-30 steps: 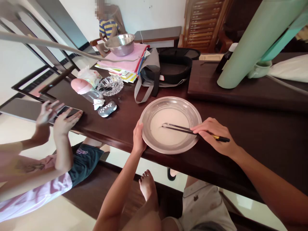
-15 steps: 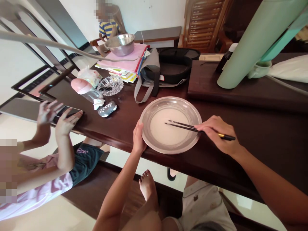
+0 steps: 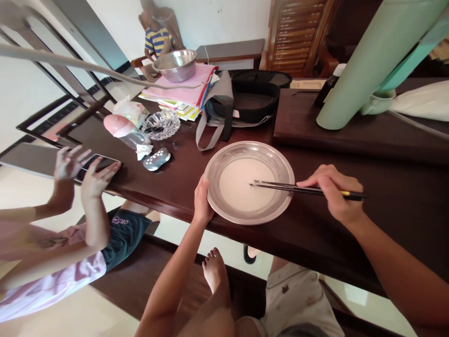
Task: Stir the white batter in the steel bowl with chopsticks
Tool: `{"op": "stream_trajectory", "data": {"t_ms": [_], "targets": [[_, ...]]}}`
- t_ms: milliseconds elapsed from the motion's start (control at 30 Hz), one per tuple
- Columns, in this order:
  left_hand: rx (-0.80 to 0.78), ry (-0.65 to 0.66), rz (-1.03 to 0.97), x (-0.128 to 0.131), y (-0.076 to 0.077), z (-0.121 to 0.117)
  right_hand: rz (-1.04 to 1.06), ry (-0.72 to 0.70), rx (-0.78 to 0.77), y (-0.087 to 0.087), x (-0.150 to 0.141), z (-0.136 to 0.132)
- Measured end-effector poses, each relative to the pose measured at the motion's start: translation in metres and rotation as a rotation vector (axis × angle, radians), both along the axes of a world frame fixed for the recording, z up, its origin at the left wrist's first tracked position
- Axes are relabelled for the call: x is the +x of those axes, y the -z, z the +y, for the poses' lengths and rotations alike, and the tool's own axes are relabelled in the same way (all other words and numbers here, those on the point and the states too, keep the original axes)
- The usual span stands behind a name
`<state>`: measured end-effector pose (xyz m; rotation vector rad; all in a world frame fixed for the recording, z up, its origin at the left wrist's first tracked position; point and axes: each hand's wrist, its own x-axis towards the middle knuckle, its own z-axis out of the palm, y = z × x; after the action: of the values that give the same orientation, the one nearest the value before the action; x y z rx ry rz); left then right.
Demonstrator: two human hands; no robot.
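A round metal basin (image 3: 259, 217) stands near the front edge of the dark wooden table. Inside it lies a pale, milky liquid or batter (image 3: 242, 196); which of the two, I cannot tell. My left hand (image 3: 202, 200) is closed on the basin's left rim, its fingers partly hidden behind the wall. In my right hand (image 3: 338, 192), to the right of the basin, a pair of black chopsticks (image 3: 305, 189) with gold bands is gripped. They reach over the right rim, nearly side by side, with their tips in or just at the surface of the pale contents.
Beyond the basin sits a grey and black bag (image 3: 224, 100). Leftward are a game controller (image 3: 156, 159), a glass ashtray (image 3: 161, 125), a pink-capped bottle (image 3: 121, 126) and a metal bowl (image 3: 177, 65) on papers. Another person's hands (image 3: 94, 180) touch a phone (image 3: 101, 163). A green cylinder (image 3: 365, 70) leans at right.
My right hand has moved right, away from the basin, drawing the chopsticks' tips rightward across the contents. The chopsticks lie closer together and flatter. My left hand and the basin stay put.
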<state>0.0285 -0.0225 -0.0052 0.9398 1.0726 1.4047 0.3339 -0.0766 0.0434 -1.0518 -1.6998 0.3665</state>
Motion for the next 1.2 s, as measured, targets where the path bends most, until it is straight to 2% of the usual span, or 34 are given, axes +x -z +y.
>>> {"op": "stream_trajectory", "data": {"t_ms": [100,200,300,400,500,633,733,833,900,1033,1133,1200], "targets": [[0.005,-0.004,0.018,0.001,-0.002,0.0,0.042,-0.059,-0.009,0.0,-0.002,-0.001],[0.006,0.002,0.016,0.0,-0.002,0.0,-0.104,-0.147,-0.034,-0.001,-0.01,-0.001],[0.003,0.003,0.018,0.0,-0.001,0.0,-0.17,-0.102,-0.031,0.0,-0.01,0.0],[0.01,0.002,0.023,-0.001,0.0,0.0,-0.02,-0.014,-0.007,0.002,-0.002,0.0],[0.011,-0.001,0.035,-0.001,0.001,0.0,0.071,-0.054,-0.021,0.003,-0.001,-0.001],[0.007,0.002,0.031,-0.001,0.003,0.001,-0.131,-0.174,-0.049,0.0,-0.01,-0.001],[0.005,0.01,0.018,-0.001,0.003,0.001,-0.159,-0.112,-0.016,0.0,-0.009,0.001],[0.012,0.012,0.02,0.0,0.002,0.001,-0.005,-0.022,0.003,0.001,-0.002,0.0],[0.008,0.004,0.031,0.0,0.002,0.001,0.049,-0.045,-0.017,0.001,-0.002,0.0],[-0.004,-0.004,0.03,-0.001,0.002,0.001,-0.104,-0.163,-0.051,0.0,-0.011,-0.001],[0.0,-0.007,0.033,-0.001,0.003,0.001,-0.164,-0.114,-0.028,0.0,-0.011,0.001],[0.0,-0.002,0.038,-0.001,0.002,0.001,-0.085,-0.046,-0.01,0.001,-0.006,0.001]]}}
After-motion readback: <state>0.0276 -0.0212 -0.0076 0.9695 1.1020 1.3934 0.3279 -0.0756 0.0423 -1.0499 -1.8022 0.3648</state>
